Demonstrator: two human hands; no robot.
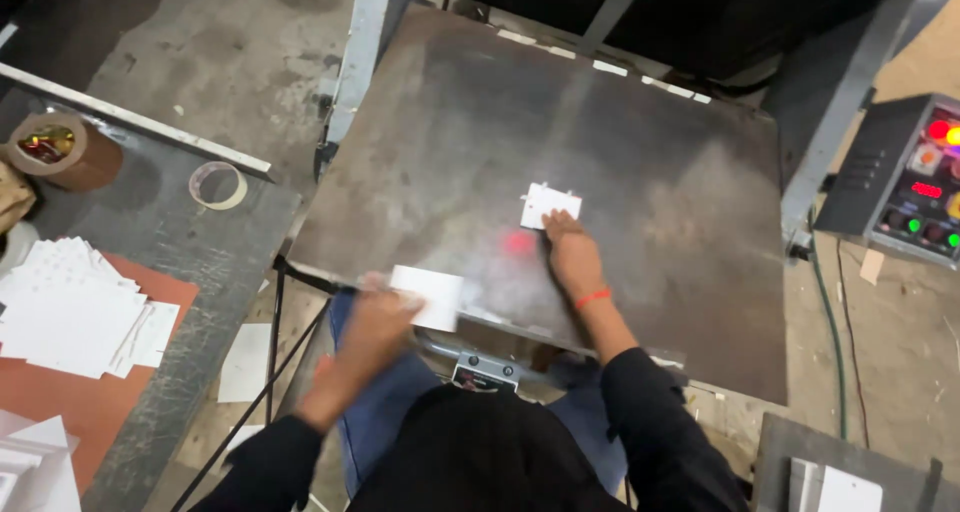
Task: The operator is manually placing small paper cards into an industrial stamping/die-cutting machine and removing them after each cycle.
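While the right hand (572, 254) presses flat on a small white card (549, 204) lying on the metal plate (660, 172), the blurred left hand (375, 324) grips a second white card (430, 296) at the plate's near edge (light, thin, likely bendable; best pinched by an edge).

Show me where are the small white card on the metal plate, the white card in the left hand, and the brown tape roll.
small white card (550, 204), head view, middle of its face.
white card in left hand (432, 295), head view, its centre.
brown tape roll (85, 164), head view, outer side wall.
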